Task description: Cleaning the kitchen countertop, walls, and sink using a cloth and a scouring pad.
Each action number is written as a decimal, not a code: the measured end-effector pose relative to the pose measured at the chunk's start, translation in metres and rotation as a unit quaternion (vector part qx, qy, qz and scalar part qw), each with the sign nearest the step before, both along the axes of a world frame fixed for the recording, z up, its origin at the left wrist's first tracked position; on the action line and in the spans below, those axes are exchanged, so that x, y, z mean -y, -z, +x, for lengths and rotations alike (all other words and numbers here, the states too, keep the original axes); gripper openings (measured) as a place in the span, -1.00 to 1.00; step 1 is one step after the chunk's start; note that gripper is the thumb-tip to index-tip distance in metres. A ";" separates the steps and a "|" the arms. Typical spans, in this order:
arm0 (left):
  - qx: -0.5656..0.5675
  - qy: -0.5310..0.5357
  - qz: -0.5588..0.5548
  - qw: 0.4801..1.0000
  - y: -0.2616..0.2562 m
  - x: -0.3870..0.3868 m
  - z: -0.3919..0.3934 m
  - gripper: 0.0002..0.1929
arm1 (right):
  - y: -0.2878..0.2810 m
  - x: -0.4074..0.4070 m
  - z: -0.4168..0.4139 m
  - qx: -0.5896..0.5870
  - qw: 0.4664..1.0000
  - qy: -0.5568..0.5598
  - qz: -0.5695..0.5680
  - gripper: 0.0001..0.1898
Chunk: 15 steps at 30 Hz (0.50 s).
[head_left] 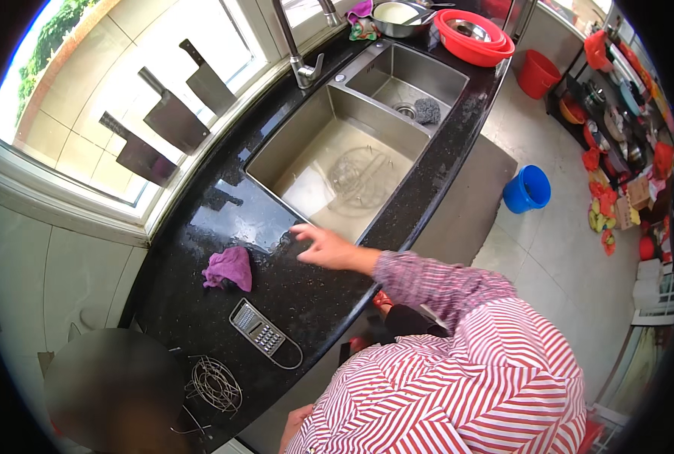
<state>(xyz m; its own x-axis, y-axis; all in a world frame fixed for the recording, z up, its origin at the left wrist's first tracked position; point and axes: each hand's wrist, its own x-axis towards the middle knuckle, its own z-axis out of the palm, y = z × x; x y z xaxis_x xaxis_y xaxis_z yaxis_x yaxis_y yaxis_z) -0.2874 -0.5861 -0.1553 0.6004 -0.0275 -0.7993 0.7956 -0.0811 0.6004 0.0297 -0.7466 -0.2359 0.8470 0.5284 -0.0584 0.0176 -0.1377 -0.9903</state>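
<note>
My right hand [328,248] is held over the black speckled stone countertop [314,295], by the near corner of the large steel sink basin [291,170]. Its fingers are spread and nothing is in them. To its left lies a crumpled purple cloth [232,269]. Below the cloth a flat metal grater [260,333] with a wire frame rests on the counter. Lower still sits a round wire rack [215,385]. My left hand [296,424] shows only in part at the bottom, beside my red-striped garment; its fingers are hidden. Cloudy water covers another wire rack [359,173] in the basin.
Three cleavers [175,116] stand upright along the windowsill. A faucet [305,71] rises behind the sink; a grey scourer [427,110] lies in the small basin. Red plastic basins [473,37] stand beyond. A blue bucket [527,190] is on the floor. A blurred dark shape fills the lower left.
</note>
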 end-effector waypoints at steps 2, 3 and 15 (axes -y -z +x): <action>-0.023 0.014 0.007 1.000 -0.018 0.001 -0.007 -0.74 | 0.002 0.065 0.009 0.014 0.996 0.084 -0.031 -0.42; -0.032 0.012 0.013 0.999 -0.029 -0.011 -0.017 -0.75 | 0.000 0.089 0.013 0.024 0.991 0.119 -0.050 -0.46; 0.066 -0.030 -0.060 0.996 -0.007 0.059 0.017 -0.73 | -0.040 0.270 0.069 0.075 0.939 0.334 -0.040 -0.72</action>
<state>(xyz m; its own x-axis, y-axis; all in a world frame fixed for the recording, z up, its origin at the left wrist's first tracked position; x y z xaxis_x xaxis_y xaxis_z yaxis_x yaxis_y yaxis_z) -0.2707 -0.6450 -0.1487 0.7028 -0.0791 -0.7069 0.7109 0.0419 0.7021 0.0985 -1.0169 -0.1958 0.9898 -0.1238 0.0705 0.0389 -0.2407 -0.9698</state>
